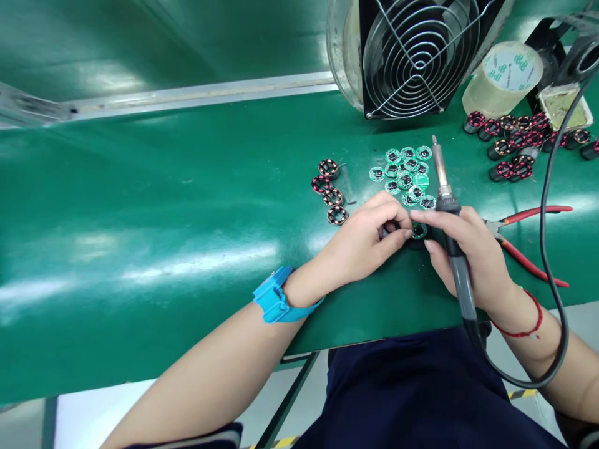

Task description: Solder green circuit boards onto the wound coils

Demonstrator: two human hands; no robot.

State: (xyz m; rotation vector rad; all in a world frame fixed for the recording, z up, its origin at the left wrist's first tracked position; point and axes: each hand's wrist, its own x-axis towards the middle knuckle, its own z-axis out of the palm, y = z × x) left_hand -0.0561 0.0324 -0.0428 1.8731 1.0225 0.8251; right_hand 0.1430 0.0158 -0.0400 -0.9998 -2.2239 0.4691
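My left hand (369, 234) is closed, thumb and forefinger pinched together at the left edge of a small round circuit board (419, 231); what lies between the fingertips is too small to make out. Something dark shows beneath that board. A soldering iron (461, 274) rests in my right hand (472, 255), its metal tip pointing up and away from me. The right forefinger stretches toward the same board. Just beyond my hands lie several loose round green circuit boards (405, 181). Several copper-wound motor stators (332, 197) stand in a column left of them.
Red-handled pliers (533, 218) lie open beside my right hand. A caged fan (416, 62) stands at the back, with a large tape roll (505, 78) to its right. More wound stators (517, 140) cluster near a small tray (565, 106). The iron's black cable (545, 206) loops down the right.
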